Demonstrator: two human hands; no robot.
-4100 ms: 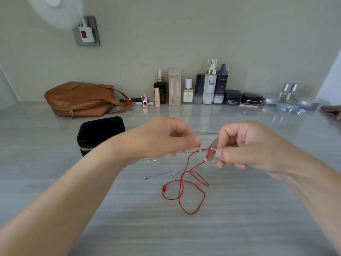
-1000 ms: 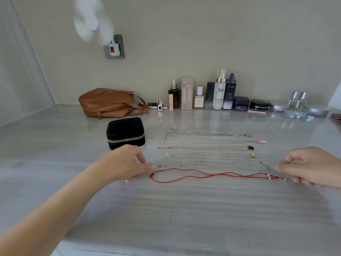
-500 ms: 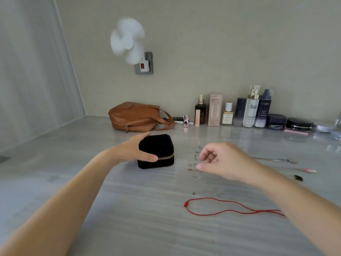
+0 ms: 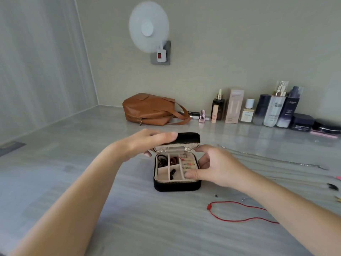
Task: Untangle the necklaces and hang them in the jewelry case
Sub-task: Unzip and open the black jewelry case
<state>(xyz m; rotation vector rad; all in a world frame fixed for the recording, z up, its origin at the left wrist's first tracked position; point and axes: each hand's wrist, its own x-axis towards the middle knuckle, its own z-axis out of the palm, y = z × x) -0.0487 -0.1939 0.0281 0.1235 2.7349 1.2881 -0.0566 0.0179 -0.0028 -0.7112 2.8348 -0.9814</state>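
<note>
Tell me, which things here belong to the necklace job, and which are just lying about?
Job: black zipped jewelry case, red cord necklace, thin metal chain necklaces.
Lying about: tan leather handbag, row of cosmetic bottles, white wall fan.

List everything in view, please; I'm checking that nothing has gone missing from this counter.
jewelry case: one, black, open, mid-counter; small items in its compartments
lid: one, black, raised behind the tray
red cord necklace: one, red, on the counter, front right of the case
chain necklaces: several, pale, blurred, right of the case
bag: one, brown, by the back wall
cosmetics: a row, mixed colours, along the wall right of the bag
fan: one, white, on the wall
counter: one, grey
left hand: grips the lid
right hand: holds the case's right side
</note>
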